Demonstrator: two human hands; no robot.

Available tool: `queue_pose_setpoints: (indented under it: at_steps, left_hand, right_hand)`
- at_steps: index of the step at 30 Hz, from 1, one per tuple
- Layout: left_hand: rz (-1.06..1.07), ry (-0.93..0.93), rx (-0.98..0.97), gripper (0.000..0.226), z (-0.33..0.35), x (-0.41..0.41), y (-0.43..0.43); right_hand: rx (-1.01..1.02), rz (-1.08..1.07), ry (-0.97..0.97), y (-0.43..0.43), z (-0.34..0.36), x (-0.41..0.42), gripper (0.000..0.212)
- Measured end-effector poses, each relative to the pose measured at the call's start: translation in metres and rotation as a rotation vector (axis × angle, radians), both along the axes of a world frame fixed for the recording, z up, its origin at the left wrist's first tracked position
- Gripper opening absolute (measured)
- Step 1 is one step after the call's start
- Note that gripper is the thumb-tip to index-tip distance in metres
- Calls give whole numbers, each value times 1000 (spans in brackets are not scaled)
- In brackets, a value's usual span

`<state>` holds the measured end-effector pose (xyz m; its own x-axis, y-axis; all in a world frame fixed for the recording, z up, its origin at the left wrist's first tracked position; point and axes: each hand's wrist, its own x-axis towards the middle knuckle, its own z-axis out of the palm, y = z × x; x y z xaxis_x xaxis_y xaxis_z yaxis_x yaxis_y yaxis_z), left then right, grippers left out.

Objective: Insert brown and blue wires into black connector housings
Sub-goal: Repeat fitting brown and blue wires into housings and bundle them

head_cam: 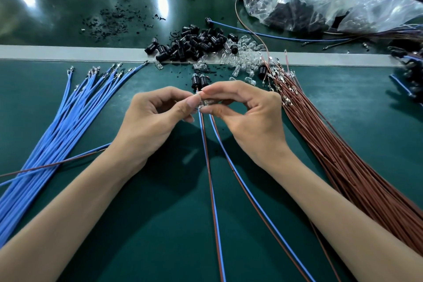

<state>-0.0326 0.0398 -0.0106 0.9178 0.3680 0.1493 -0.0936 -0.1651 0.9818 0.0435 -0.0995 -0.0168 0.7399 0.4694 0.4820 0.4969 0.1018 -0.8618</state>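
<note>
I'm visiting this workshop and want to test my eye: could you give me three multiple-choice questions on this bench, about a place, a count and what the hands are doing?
1. Where does the loose blue wire bundle lie? A left of the hands; B right of them; C on a hook.
2. How many wired black housings sit just beyond the fingertips? A two; B five; C none.
3. What are the left hand and right hand doing? A lying flat; B pinching small items; C gripping scissors.
Key: 1 A, it fans along the left. 2 A, a pair stands side by side. 3 B, the left pinches wire pairs, the right a clear part.
</note>
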Motion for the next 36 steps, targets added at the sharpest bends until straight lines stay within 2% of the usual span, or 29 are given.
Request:
queue_pose_setpoints:
  at_steps: [8, 14, 23, 27, 33, 36]
  left_hand:
    - [-85, 67, -59, 17, 7, -2, 0]
    - [-155, 131, -92, 18, 16, -4, 2]
    - [-206, 172, -103, 16, 15, -6, 6]
    - [-226, 170, -114, 19, 14, -6, 8]
    - [-249, 188, -32, 18, 12, -4, 12]
    - [-267, 202, -32, 18, 11, -4, 15]
  right_hand:
    - [24, 58, 93, 0, -1, -1, 29]
    - [-24, 0, -99, -3, -1, -3, 20]
    - [-52, -45, -238, -4, 0, -5, 19]
    - [-52, -23, -241, -4, 0, -5, 19]
    - [-85, 21, -197, -5, -1, -4, 19]
    - [-118, 6, -244, -5, -2, -3, 19]
